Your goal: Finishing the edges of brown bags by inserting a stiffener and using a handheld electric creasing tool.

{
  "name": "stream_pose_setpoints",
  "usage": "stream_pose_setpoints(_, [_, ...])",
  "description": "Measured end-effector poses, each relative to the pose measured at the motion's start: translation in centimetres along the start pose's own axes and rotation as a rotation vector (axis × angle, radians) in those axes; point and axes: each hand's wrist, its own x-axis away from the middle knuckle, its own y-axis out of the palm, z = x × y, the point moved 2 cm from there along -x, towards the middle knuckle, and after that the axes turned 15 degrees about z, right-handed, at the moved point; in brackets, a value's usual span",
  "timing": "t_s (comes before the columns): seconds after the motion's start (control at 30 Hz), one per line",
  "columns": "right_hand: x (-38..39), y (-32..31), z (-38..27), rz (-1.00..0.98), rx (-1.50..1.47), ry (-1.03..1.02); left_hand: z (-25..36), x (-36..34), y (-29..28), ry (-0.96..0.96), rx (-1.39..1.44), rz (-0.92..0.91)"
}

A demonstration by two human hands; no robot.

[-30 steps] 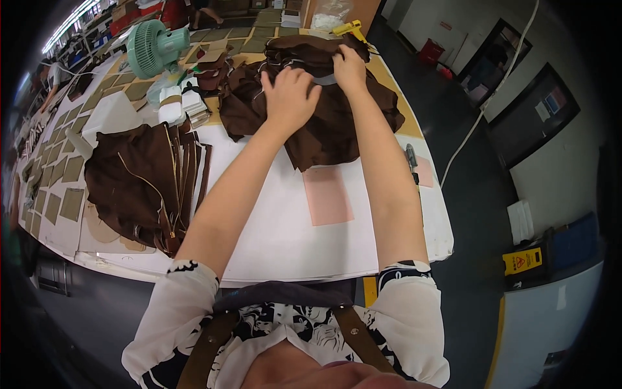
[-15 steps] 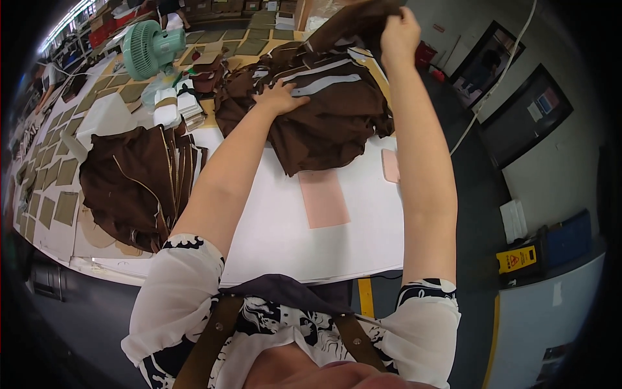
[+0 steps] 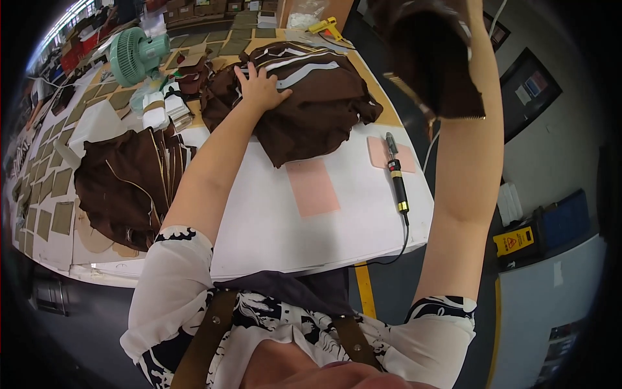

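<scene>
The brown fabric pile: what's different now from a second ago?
The right hand has lifted one brown piece off the pile and raised it high, clear of the table. A second ago both hands lay on the pile. The left hand stays flat on the pile. The other brown stack, the green fan and the corded tool have not moved.

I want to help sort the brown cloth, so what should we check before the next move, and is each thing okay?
1. Left hand flat on the brown fabric pile: ok.
2. Right hand grips the lifted brown piece: cannot tell, hand hidden.
3. Lifted piece hangs apart from the pile: ok.
4. White table bare in front: ok.
5. Corded hand tool off the fabric: ok.
6. Second brown stack untouched: ok.
</scene>
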Motion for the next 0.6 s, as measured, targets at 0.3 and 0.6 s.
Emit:
stream_pose_setpoints(0.3, [8.0, 0.3, -7.7, -0.197, 0.146, -0.116, -1.8, 8.5, -7.2, -0.137, 1.377, 0.497])
stream_pose_setpoints(0.6, [14.3, 2.6, -5.2, -0.322, -0.018, 0.105, -4.5, 18.0, -16.1, -0.754, 2.244, 0.393])
